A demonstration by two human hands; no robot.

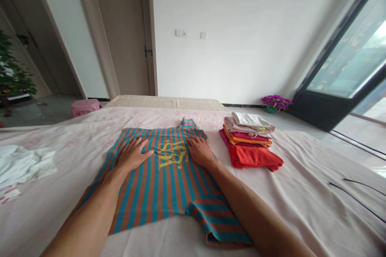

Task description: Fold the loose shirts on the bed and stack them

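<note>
A striped shirt (163, 186) in teal and brown, with yellow lettering on its chest, lies spread flat on the bed. My left hand (132, 154) rests flat on its left side, fingers spread. To the right of the lettering my right hand (200, 151) lies flat on the cloth with its fingers stretched out. Neither hand holds anything. One sleeve of the shirt sticks out near my right forearm.
A pile of folded clothes (249, 136), red, orange, pink and white, sits right of the shirt. White crumpled cloth (24, 164) lies at the left. The pale pink bedsheet (301, 192) carries a black cable (356, 196) at the right. A pink stool (85, 107) and potted flowers (276, 103) stand beyond.
</note>
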